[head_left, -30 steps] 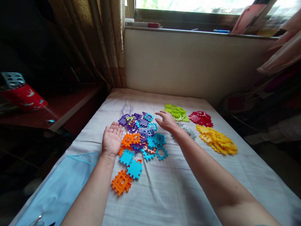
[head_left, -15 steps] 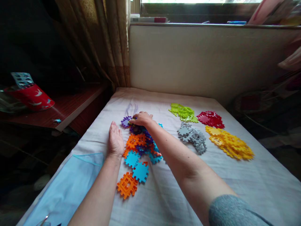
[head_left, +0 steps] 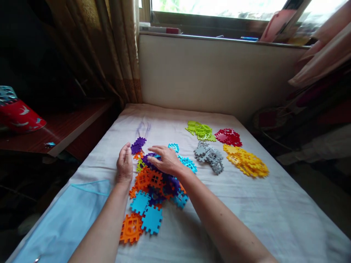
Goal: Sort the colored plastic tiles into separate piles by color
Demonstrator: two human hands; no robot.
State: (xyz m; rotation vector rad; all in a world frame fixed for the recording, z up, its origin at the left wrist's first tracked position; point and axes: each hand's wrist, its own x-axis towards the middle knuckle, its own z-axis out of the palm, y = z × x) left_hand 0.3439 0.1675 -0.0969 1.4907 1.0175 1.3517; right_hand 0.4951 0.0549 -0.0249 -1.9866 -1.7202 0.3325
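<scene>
A mixed pile of toothed plastic building tiles lies between my hands on the white cloth. My left hand point(head_left: 124, 164) stands on edge along the pile's left side, fingers stretched out, holding nothing. Over the far part of the heap my right hand point(head_left: 166, 160) is spread, its fingers above or touching purple tiles point(head_left: 149, 160). Orange tiles point(head_left: 144, 179) and turquoise tiles point(head_left: 152, 219) spill towards me. More purple tiles point(head_left: 138, 145) sit beyond my left fingertips, and a lime tile point(head_left: 140, 165) peeks out beside that hand. My right palm hides part of the heap.
Sorted heaps lie to the right: lime tiles point(head_left: 201, 131), red tiles point(head_left: 228, 137), grey tiles point(head_left: 210, 157) and yellow tiles point(head_left: 246, 162). A light-blue sheet point(head_left: 82, 215) is at the left edge. A red can point(head_left: 20, 117) stands on the wooden desk point(head_left: 74, 126).
The view has shifted, so the scene appears further left. My right hand has drawn back nearer over the pile, uncovering purple, orange and lime tiles at its far left. My left fingers now curve slightly.
</scene>
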